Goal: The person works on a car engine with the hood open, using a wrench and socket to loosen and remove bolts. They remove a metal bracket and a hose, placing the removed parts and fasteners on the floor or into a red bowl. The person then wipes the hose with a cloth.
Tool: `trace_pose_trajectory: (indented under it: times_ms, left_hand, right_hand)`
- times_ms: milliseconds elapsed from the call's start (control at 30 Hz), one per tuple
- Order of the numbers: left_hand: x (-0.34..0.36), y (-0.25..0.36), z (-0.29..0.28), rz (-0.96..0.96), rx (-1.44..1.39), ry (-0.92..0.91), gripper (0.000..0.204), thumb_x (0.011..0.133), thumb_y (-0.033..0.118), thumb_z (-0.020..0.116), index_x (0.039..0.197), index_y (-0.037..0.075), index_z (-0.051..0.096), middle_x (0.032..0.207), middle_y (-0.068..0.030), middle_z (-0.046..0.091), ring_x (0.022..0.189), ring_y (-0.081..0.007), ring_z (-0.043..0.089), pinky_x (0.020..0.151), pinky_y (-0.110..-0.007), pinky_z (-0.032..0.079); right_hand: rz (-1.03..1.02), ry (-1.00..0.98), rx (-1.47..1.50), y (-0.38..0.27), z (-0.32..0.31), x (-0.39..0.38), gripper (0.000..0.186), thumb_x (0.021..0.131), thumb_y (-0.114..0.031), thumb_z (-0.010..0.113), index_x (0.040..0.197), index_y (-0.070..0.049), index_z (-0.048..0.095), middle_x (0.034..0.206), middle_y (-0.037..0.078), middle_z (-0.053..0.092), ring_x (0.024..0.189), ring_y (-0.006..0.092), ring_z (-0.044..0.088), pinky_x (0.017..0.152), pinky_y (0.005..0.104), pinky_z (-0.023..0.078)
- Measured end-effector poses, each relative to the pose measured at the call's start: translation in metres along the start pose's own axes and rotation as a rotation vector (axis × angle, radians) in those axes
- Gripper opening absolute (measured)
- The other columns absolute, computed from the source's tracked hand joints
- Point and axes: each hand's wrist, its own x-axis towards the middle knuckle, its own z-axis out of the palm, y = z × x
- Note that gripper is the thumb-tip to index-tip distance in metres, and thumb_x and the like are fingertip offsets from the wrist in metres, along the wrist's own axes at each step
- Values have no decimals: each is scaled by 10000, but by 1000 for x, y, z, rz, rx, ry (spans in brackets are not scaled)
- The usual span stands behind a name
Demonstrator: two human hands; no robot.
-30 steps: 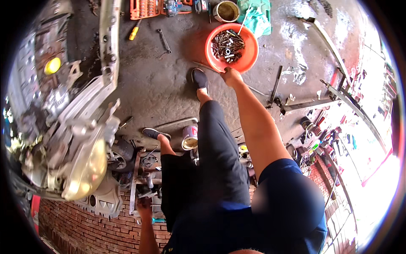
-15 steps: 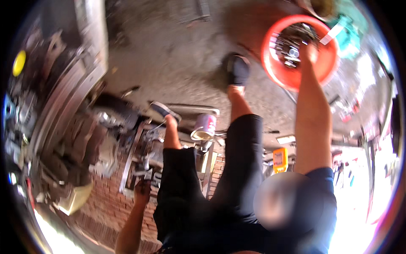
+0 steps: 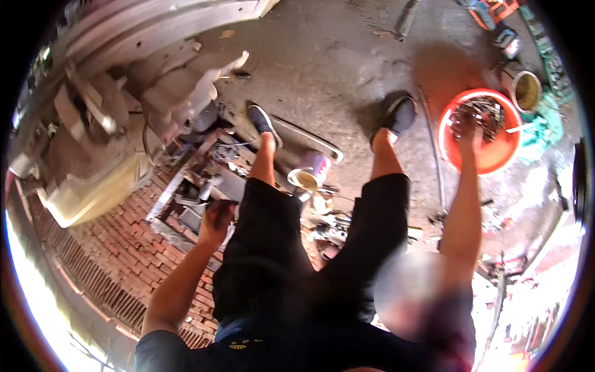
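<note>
An orange basin (image 3: 458,149) on the right holds a heap of metal bolts and fittings (image 3: 489,111). My right hand (image 3: 469,127) reaches into it, fingertips among the parts; whether it grips one is unclear. Low at my left side, beside my shorts, my left hand (image 3: 216,220) has curled, darkened fingers; anything inside them is hidden. Just behind the basin sit an open metal can (image 3: 525,96) and a green cloth (image 3: 541,139).
Car body panels (image 3: 155,105) lie along the left. A paint can (image 3: 310,169) and a bent bar (image 3: 310,133) are between my feet. A long rod (image 3: 434,142) lies left of the basin. Drill tools (image 3: 496,22) are at top right; bricks (image 3: 124,248) show lower left.
My right hand has moved from the basin's rim into the heap of parts. The view has turned, so the basin now appears farther right and the car panels show differently.
</note>
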Motion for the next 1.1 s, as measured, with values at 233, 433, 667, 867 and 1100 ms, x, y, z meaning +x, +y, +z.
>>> trace_pose_trajectory:
  times_ms: [233, 433, 667, 867, 1100]
  left_hand:
    - [-48, 41, -6, 117, -771, -101, 282, 1019, 179, 643, 1226, -13, 661, 1031, -59, 700, 895, -117, 637, 734, -277, 516]
    - [-89, 23, -81, 441, -1265, -93, 313, 1023, 142, 640, 1303, 7, 614, 1120, -57, 693, 935, -133, 649, 855, -308, 517]
    - [-110, -127, -177, 279, -1464, 145, 304, 947, 221, 770, 1151, 43, 631, 1064, -18, 689, 948, -118, 641, 789, -283, 525]
    - [-83, -268, -196, 217, -1070, 547, 268, 938, 62, 754, 1149, 0, 602, 1026, -69, 669, 946, -140, 635, 861, -272, 504]
    - [-44, -349, -157, -113, -1177, 647, 227, 923, 48, 721, 1116, -24, 626, 1008, -91, 665, 918, -183, 641, 824, -301, 517]
  right_hand:
    - [240, -759, 431, -269, 302, -201, 306, 986, -50, 652, 1288, -34, 608, 1271, 107, 687, 1152, 189, 646, 986, 341, 546]
    - [225, -1079, 409, -379, 461, -320, 340, 938, -83, 738, 1257, -18, 638, 1276, 148, 679, 1156, 217, 645, 1030, 348, 490]
    - [-202, -1444, -189, -424, 651, -412, 362, 924, -96, 753, 1261, 0, 660, 1222, 72, 652, 1076, 193, 639, 969, 332, 506]
    - [16, -1239, -601, -250, 769, -341, 363, 956, -213, 726, 1240, -4, 641, 1065, 120, 718, 993, 183, 674, 893, 327, 523]
    - [-168, -1162, -1464, -70, 851, -221, 531, 919, -344, 707, 1317, -5, 611, 1144, 159, 744, 1090, 355, 693, 961, 432, 530]
